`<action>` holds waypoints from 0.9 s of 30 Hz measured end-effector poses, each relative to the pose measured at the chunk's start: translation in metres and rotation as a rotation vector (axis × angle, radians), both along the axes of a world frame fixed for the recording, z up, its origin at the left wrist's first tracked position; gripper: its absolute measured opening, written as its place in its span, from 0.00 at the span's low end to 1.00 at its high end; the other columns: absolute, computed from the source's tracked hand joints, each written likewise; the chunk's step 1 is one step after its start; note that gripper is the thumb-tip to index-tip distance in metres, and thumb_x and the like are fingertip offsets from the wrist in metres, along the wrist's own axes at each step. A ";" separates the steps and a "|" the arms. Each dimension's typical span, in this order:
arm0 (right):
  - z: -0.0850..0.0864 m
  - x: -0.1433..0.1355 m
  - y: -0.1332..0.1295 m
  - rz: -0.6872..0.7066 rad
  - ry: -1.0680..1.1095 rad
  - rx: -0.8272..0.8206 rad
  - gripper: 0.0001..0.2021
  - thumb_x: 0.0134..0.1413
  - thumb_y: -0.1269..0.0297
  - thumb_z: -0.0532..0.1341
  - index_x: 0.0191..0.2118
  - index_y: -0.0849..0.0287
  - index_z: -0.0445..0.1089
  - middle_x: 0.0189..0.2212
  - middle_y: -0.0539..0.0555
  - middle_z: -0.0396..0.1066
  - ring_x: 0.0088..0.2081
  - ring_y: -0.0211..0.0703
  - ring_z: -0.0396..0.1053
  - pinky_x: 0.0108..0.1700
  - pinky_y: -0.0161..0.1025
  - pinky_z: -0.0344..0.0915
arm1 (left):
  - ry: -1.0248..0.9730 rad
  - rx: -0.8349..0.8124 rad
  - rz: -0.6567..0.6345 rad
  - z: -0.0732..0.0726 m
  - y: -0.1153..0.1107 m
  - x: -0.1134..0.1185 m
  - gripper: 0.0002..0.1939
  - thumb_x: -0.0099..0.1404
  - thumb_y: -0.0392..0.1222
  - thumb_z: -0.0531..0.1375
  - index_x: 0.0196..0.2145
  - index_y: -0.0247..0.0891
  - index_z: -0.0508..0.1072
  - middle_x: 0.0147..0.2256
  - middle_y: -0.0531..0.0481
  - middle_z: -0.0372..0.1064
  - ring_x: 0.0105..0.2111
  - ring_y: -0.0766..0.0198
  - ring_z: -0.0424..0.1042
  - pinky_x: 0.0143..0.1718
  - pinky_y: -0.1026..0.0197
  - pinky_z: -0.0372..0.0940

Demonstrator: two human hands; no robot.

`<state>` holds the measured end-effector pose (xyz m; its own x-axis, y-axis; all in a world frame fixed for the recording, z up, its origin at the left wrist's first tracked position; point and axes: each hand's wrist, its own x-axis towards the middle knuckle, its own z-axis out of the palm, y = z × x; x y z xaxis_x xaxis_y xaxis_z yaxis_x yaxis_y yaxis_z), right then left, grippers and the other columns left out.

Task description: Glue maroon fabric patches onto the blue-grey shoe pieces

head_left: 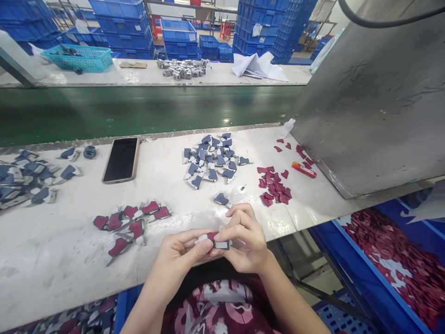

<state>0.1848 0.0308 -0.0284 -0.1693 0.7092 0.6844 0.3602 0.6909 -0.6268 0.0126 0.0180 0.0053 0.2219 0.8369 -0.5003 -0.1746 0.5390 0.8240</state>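
Pinching small two-tone piece between left hand and right hand, above table edge | risk: slipping into lap, layers shifting under uneven finger pressure | loose red pieces nearby

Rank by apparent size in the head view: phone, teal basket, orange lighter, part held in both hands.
1. Teal basket, widest in frame though farthest away.
2. Phone.
3. Orange lighter and the part held between left hand and right hand: look alike, so unranked.
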 end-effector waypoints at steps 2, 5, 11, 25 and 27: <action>-0.002 0.000 0.001 -0.010 -0.033 0.014 0.10 0.49 0.74 0.65 0.36 0.51 0.73 0.24 0.51 0.67 0.34 0.47 0.65 0.40 0.49 0.69 | -0.013 0.017 -0.009 -0.004 0.001 0.000 0.15 0.53 0.48 0.71 0.36 0.36 0.83 0.27 0.49 0.80 0.30 0.61 0.79 0.38 0.62 0.75; -0.005 0.001 0.004 0.007 -0.021 0.045 0.15 0.50 0.77 0.63 0.39 0.48 0.74 0.27 0.50 0.71 0.37 0.47 0.68 0.46 0.51 0.69 | -0.012 0.067 -0.002 -0.010 0.004 -0.001 0.14 0.56 0.47 0.70 0.38 0.36 0.82 0.30 0.47 0.81 0.31 0.61 0.79 0.38 0.63 0.74; -0.012 0.001 0.001 0.010 0.060 -0.168 0.27 0.47 0.65 0.74 0.54 0.50 0.71 0.48 0.58 0.70 0.51 0.52 0.69 0.51 0.51 0.70 | 0.074 0.119 0.035 -0.017 0.008 -0.004 0.19 0.54 0.47 0.71 0.43 0.37 0.81 0.34 0.44 0.81 0.40 0.53 0.80 0.42 0.60 0.74; -0.024 -0.009 -0.009 0.132 0.492 -0.562 0.24 0.55 0.72 0.67 0.56 0.44 0.71 0.45 0.53 0.72 0.45 0.42 0.73 0.49 0.39 0.75 | 0.304 0.418 0.196 -0.035 0.000 0.002 0.14 0.59 0.45 0.66 0.44 0.42 0.80 0.45 0.48 0.79 0.47 0.56 0.78 0.49 0.61 0.73; -0.025 -0.013 -0.011 0.108 0.408 -0.504 0.25 0.57 0.74 0.65 0.58 0.45 0.69 0.44 0.53 0.72 0.45 0.42 0.72 0.49 0.40 0.74 | 0.316 0.426 0.204 -0.035 0.000 0.001 0.12 0.60 0.44 0.66 0.42 0.42 0.80 0.44 0.48 0.80 0.47 0.56 0.78 0.48 0.61 0.73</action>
